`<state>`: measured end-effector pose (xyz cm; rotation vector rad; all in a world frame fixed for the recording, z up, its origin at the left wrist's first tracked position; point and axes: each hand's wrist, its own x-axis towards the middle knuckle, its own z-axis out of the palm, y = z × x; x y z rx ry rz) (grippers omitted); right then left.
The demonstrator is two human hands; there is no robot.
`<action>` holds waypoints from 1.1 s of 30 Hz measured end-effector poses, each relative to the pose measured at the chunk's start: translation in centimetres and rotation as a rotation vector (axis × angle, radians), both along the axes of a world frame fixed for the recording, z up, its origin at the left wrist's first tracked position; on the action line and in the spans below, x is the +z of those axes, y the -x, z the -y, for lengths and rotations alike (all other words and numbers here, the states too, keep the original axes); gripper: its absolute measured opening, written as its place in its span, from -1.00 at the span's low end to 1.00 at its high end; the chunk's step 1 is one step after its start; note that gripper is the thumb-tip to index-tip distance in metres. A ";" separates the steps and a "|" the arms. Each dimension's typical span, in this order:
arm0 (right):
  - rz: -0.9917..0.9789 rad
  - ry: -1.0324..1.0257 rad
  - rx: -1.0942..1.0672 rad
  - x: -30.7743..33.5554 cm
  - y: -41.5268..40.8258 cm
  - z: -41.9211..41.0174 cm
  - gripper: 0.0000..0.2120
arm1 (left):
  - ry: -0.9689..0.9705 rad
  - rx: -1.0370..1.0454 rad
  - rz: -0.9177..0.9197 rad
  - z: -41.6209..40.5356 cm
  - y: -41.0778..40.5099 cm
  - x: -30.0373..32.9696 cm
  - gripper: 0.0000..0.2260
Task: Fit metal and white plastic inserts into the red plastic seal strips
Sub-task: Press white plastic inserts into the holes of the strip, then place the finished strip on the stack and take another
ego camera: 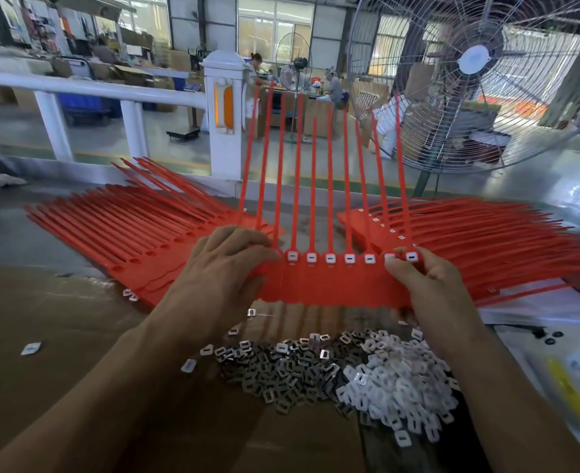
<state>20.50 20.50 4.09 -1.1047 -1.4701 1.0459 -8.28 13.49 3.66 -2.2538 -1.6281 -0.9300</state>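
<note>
Red seal strips lie fanned in a stack (138,233) on the left of the desk (42,319), their sockets empty and their tails pointing away to the left. Your left hand (220,268) clenches the left end of a joined row of red seal strips (329,285), fingers curled over its top edge, holding it up above the desk with the tails standing upright. Seven white plastic inserts (330,258) sit in the sockets along that row, each showing a dark slot. Below the row, a heap of metal inserts (281,373) rests on the desk, touching a heap of loose white plastic inserts (404,394) on its right. Your right hand (425,288) pinches the row's right end, thumb pressed just beside the last two sockets. Further right, a second fanned stack of red strips (486,244) lies with white inserts visible in its sockets. Behind it stands a large wire-caged fan (469,80).
</note>
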 end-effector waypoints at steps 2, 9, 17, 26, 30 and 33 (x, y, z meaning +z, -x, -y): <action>-0.015 -0.016 -0.071 -0.2 -0.1 -0.7 -0.89 | 0.007 0.009 0.013 -0.3 -0.1 -0.2 -0.62; -0.416 0.172 -0.220 -0.7 -0.7 -3.7 -0.91 | 0.169 0.166 0.087 -0.4 0.6 -1.3 -0.62; -0.414 0.238 -0.389 -1.0 -1.3 -2.9 -0.95 | 0.250 0.441 0.160 -0.3 1.9 -1.6 -0.64; 0.021 -0.039 -0.452 -1.2 0.3 -1.3 -0.73 | 0.306 0.647 0.190 -0.6 3.2 -1.5 -0.63; 0.183 -0.048 -0.139 -1.6 1.7 -0.3 -0.83 | 0.316 0.743 0.216 -0.7 4.7 -1.3 -0.67; 0.297 -0.060 -0.006 -1.7 2.0 0.2 -0.87 | 0.409 0.798 0.240 -1.1 5.7 -1.5 -0.61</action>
